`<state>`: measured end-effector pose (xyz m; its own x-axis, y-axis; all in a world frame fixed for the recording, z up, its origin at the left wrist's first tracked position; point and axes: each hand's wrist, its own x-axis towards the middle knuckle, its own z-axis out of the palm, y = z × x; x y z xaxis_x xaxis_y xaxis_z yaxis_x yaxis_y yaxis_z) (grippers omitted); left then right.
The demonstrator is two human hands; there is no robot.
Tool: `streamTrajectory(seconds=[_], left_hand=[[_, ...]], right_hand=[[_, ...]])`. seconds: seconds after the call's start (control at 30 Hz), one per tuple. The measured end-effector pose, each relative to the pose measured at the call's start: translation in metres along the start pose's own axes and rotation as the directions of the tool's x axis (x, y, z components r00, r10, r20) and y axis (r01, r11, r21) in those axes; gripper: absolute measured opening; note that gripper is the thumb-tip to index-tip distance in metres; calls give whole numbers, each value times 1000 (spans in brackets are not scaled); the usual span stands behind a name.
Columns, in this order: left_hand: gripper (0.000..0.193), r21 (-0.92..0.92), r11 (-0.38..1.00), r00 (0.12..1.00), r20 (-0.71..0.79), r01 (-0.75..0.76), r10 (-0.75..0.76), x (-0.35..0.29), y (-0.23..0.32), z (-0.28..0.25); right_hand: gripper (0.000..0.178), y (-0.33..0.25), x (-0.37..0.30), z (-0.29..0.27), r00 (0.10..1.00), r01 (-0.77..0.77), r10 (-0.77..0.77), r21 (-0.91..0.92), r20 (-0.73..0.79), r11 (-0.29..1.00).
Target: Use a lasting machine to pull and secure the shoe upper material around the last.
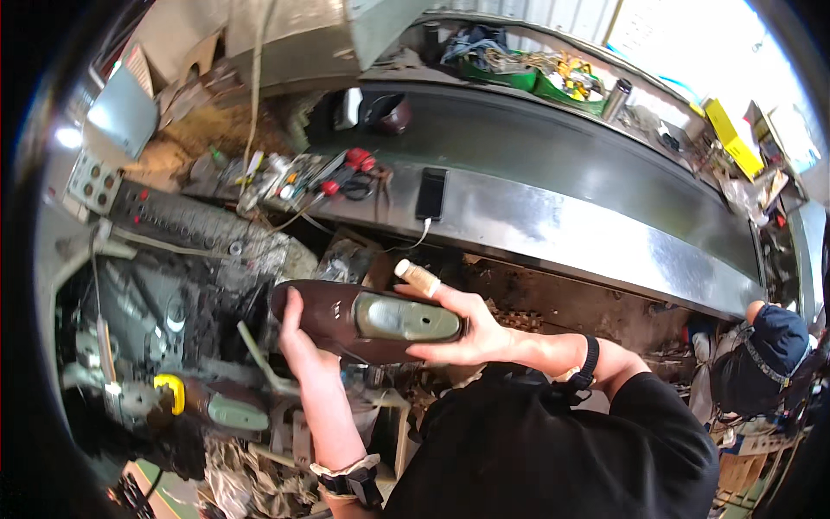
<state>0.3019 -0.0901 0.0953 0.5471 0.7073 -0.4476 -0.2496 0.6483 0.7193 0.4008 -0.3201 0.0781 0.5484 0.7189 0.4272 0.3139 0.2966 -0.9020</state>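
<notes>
Between my two hands is a dark brown shoe (pixel 324 313), lying lengthwise, with a green shoe last (pixel 406 318) filling its opening; a small dark hole shows in the last. My left hand (pixel 304 342) closes on the toe end, thumb on top. My right hand (pixel 471 327) grips the heel end, its fingers on either side; one finger wears a pale wrap (pixel 417 277). At the lower left a second brown shoe with a green last (pixel 238 413) sits on a machine, beside a yellow curved part (pixel 170 394).
A phone (pixel 431 193) with a white cable lies on the metal ledge of a conveyor (pixel 553 156). Tools and red-capped items (pixel 359 160) clutter its left end. Another shoe (pixel 389 114) rests on the belt. A control panel (pixel 186 221) stands left; a co-worker in a cap (pixel 778 337) is at right.
</notes>
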Motion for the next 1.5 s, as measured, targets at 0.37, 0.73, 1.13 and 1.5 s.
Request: streamTrajectory(seconds=[0.37, 0.73, 1.13, 1.5], left_hand=[[39, 471, 864, 923, 225, 178, -313, 20, -171, 44], [47, 369, 909, 980, -95, 196, -172, 11, -190, -25], [40, 389, 921, 988, 130, 28, -85, -29, -151, -53], [39, 162, 968, 981, 57, -191, 184, -155, -22, -173]], right_hand=[[36, 102, -177, -420, 156, -221, 801, 770, -578, 599], [23, 225, -138, -470, 151, -546, 491, 341, -858, 765], [23, 151, 42, -87, 917, -398, 392, -184, -73, 899], [59, 50, 85, 188, 804, 88, -16, -92, 594, 992]])
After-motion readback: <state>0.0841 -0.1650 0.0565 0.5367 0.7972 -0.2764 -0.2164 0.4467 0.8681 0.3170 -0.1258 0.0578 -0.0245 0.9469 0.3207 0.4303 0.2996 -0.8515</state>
